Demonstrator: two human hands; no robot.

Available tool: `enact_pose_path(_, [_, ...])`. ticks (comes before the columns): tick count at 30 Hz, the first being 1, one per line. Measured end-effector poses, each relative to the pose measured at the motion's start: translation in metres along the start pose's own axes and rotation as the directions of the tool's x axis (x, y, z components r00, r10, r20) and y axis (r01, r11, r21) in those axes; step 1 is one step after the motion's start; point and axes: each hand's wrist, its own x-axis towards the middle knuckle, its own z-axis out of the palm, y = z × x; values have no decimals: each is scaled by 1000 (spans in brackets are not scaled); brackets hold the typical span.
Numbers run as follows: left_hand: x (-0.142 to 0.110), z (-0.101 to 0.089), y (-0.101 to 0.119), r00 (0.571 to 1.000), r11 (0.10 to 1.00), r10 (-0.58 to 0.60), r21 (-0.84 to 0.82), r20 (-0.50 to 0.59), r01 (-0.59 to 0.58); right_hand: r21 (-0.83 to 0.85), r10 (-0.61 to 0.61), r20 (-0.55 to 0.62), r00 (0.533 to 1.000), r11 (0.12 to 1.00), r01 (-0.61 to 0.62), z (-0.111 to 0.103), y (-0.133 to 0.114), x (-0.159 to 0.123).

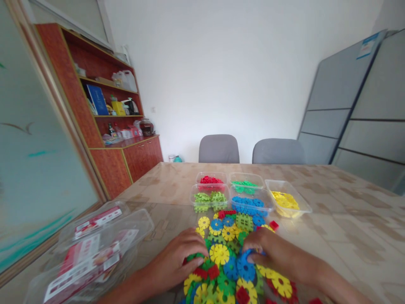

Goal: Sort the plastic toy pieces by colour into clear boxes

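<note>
A mixed pile of plastic interlocking pieces lies on the table in front of me. My right hand (265, 245) reaches into its right side, thumb and fingers closed on the edge of a blue flower-shaped piece (246, 267). At the pile's left side, my left hand (182, 253) is curled palm down. Green and red pieces show between its thumb and fingers, but what it grips is hidden. Between the hands sits a yellow flower-shaped piece (219, 254). Red pieces (213, 272) lie near my left thumb. A light green square lattice piece (244, 221) rests farther back.
Beyond the pile stand clear tubs of red pieces (211, 180), green pieces (245, 186), light green pieces (210, 200), blue pieces (247, 205) and yellow pieces (284, 200). Clear plastic lids (144, 221) with printed labels lie at left. Two grey chairs (219, 148) face the table (341, 228).
</note>
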Motion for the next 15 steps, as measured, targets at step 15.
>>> enact_pose_path(15, [-27,-15,29,924,977,-210,41,319,208,11,99,34,995,995,-99,8,-13,-10])
